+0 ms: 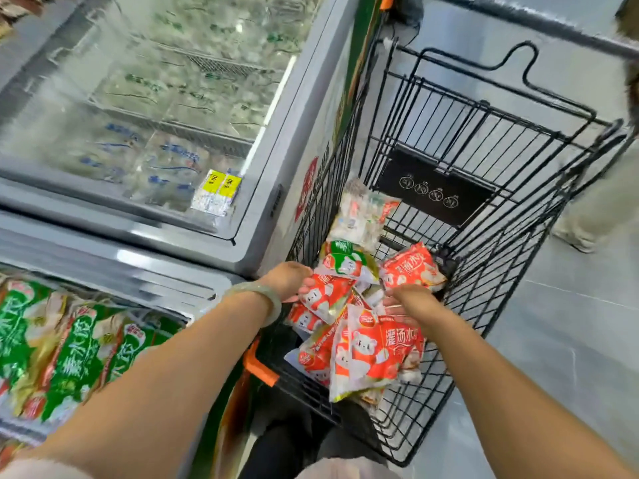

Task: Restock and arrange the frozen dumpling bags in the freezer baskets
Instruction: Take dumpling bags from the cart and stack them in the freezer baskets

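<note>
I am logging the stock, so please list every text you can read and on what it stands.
"灌汤水", then a creased character: nearest red bag in the cart.
"5.00", roughly: left yellow price tag under the freezer glass.
Green bags in the open freezer: blurred.
Black cart plate, freezer stickers: unreadable.

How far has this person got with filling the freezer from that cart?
Partly done. Green bags already stand packed in the near freezer section. In hand: the left hand grips a red bag in the cart, while the right hand reaches into the pile beside it. Left: several more red bags, a green-and-white bag and a pale bag lie in the cart, waiting to be shelved.
</note>
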